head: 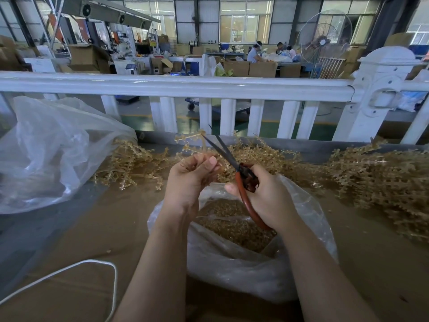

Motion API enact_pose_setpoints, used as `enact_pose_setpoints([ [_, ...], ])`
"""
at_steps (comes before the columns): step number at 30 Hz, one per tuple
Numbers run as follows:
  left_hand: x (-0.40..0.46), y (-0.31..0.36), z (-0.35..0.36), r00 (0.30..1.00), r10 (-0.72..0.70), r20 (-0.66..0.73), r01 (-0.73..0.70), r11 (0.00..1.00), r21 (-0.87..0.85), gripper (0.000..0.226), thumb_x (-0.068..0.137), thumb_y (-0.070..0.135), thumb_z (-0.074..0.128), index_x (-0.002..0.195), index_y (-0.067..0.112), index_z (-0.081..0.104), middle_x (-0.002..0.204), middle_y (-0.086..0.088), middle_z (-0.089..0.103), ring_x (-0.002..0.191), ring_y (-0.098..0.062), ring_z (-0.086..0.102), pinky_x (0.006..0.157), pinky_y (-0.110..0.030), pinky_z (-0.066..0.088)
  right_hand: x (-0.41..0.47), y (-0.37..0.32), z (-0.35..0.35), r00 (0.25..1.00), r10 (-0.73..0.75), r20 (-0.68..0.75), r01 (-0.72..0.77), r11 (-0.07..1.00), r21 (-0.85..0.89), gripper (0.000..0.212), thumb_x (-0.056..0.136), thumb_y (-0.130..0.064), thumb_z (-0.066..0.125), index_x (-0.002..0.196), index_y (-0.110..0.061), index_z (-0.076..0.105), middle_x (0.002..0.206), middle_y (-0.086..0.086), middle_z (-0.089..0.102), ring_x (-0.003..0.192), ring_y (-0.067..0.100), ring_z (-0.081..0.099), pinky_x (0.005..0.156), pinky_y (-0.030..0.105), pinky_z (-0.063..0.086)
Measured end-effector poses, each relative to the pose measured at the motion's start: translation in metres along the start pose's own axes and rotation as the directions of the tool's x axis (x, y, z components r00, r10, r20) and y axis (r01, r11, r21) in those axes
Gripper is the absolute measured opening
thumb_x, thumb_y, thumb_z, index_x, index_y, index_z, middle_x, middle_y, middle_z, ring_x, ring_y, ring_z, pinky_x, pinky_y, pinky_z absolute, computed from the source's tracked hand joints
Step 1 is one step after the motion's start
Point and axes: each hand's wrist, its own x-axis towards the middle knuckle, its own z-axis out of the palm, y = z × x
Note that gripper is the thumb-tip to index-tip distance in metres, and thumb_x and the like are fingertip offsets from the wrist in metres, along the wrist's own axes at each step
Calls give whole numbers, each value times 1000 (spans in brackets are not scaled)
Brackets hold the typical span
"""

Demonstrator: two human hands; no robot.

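Tan plastic sprig, probably feather-light, thin and springy, prone to snapping; best pinched low on the stem, clear of the blades. Golden, translucent, branching, tipped with small knobs. Pinched in the curled fingers of the left hand, above a clear bag of clipped bits. Red-handled scissors gripped by the right hand, blades parted around a branch.

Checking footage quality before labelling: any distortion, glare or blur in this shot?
Head view: wide-angle distortion bows the white fence rail; the clear plastic bag at left catches glare; the tan branched plastic sprig and red-handled scissors are fairly sharp.
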Motion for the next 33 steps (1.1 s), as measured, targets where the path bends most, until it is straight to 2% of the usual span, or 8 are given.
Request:
enact_pose_setpoints([
  [3,0,1,-2,1000,10,21,-10,1000,13,7,92,-1,60,89,2,65,82,-10,62,77,-16,60,79,-24,53,-1,0,-1,1000,-28,10,28,999,-34,70,62,-92,51,101,-34,55,87,-19,66,80,-3,62,64,17,47],
  [6,1,1,-3,999,18,47,-19,1000,15,10,92,-1,59,87,3,66,85,-11,63,80,-17,61,82,-25,53,-2,0,-1,999,-47,16,48,997,-60,69,63,-92,50,102,-36,54,90,-19,65,83,-3,62,64,15,47],
  [11,1,2,-4,996,43,73,-43,999,-8,15,92,-3,57,86,5,67,76,-5,68,70,-11,66,74,-19,56,-1,4,2,999,-52,-8,50,992,-112,54,69,-85,58,95,-38,51,84,-18,62,78,-2,59,60,20,45],
  [18,0,3,-6,996,41,82,-41,999,5,13,92,-2,57,85,5,65,77,-5,64,71,-11,62,74,-20,54,-2,1,1,996,-74,-59,64,987,-146,66,60,-96,45,90,-37,53,74,-23,60,67,-8,58,52,10,35],
  [21,1,2,-7,996,42,74,-43,999,13,13,93,-2,57,86,4,65,76,-4,64,70,-10,62,73,-20,54,-3,0,1,991,-89,-100,70,981,-182,71,59,-99,41,89,-36,55,70,-23,58,63,-8,55,50,11,33],
  [25,1,2,-7,997,38,60,-40,999,21,13,93,-2,57,86,5,67,73,-2,66,69,-10,64,72,-20,55,-3,1,1,985,-119,-127,89,972,-218,73,63,-97,43,97,-35,61,73,-24,60,65,-12,54,52,6,32],
  [33,-1,5,-6,999,16,35,-17,1000,10,14,92,1,60,84,8,68,72,0,68,68,-9,64,72,-21,55,-4,1,1,984,-123,-128,93,971,-219,67,65,-93,49,87,-31,62,64,-19,59,59,-6,56,48,7,32],
])
